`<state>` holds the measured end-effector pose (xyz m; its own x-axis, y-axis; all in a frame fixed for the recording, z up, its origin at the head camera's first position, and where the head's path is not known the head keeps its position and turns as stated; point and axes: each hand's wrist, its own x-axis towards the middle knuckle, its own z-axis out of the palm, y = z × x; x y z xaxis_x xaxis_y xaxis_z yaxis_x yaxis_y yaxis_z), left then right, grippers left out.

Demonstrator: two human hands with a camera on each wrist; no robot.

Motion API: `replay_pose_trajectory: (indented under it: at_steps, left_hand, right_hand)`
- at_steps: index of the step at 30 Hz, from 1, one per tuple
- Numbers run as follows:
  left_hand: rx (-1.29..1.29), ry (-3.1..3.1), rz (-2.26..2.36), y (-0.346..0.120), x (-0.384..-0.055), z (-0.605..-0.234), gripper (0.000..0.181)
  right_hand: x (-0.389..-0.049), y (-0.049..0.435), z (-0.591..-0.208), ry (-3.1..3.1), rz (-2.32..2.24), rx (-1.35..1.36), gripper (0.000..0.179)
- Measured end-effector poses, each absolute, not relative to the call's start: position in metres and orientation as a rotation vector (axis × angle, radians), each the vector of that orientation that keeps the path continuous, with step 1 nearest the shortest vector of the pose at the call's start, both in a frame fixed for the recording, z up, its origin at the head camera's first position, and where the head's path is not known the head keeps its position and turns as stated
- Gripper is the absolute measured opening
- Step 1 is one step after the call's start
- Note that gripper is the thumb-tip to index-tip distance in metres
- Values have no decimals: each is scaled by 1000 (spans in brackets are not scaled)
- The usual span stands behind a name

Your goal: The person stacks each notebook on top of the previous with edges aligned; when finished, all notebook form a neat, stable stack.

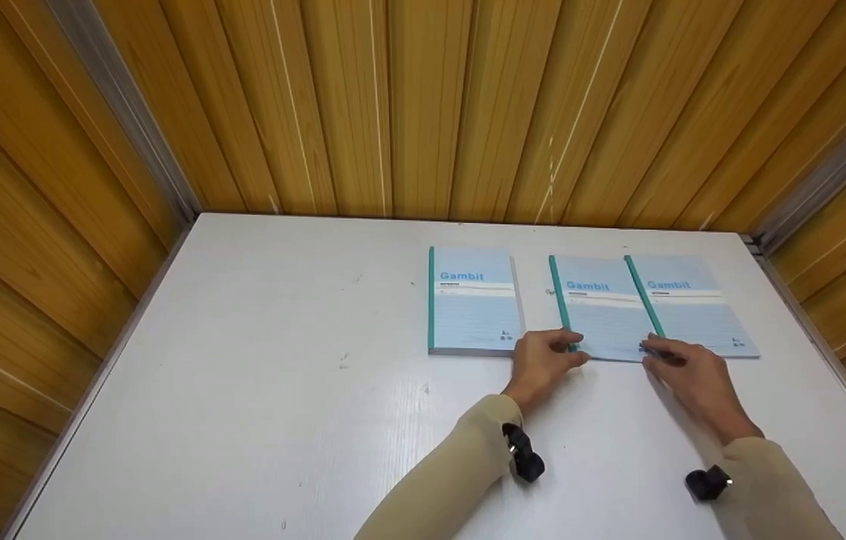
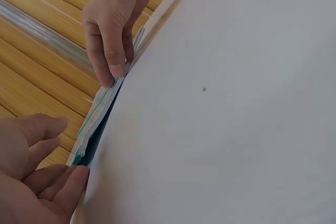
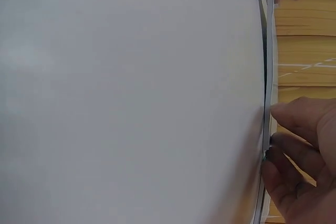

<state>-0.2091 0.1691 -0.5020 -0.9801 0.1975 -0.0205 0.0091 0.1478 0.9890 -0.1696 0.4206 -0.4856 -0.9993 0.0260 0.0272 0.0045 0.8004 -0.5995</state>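
Where the near edge of the middle notebook (image 1: 599, 311) meets the white table (image 1: 280, 375), left hand (image 1: 543, 362) curled at its near-left corner, fingertips pinching the bottom of the green spine. In the left wrist view, thumb and fingers (image 2: 58, 182) closed on the lifted edge of the stacked covers (image 2: 97, 116). Right hand (image 1: 685, 371) set at the near-right part of the same edge, fingers bent down and pinching where the right notebook (image 1: 693, 307) overlaps it; in the right wrist view, fingertips (image 3: 286, 153) pressed against the thin page edge (image 3: 269, 77).

Middle notebook lying flat, cover up, long axis running from near edge to far edge and leaning slightly left toward the far side; title end pointing away toward the wooden wall (image 1: 423, 105), spine along the left. Right notebook resting partly on top of it, same lean, same heading, green spine crossing the middle one's right portion.

Further left, just apart from the pair, a third notebook (image 1: 472, 300) lying square to the table, title end also far. Beige sleeves (image 1: 453, 472) on both forearms, with a black camera mount (image 1: 524, 450) at each wrist.
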Motion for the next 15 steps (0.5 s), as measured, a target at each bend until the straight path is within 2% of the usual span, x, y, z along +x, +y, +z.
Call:
replay_pose_trajectory:
  at_steps: [7,15]
  left_hand:
    - [53,2065,2233,170,-208,-502,21]
    - [-51,1988,2307,173,-209,-496,23]
  right_hand:
    - [-166,420,-488,-2934,1006,-34,39]
    - [-161,417,-489,-2902,1094,-62,49]
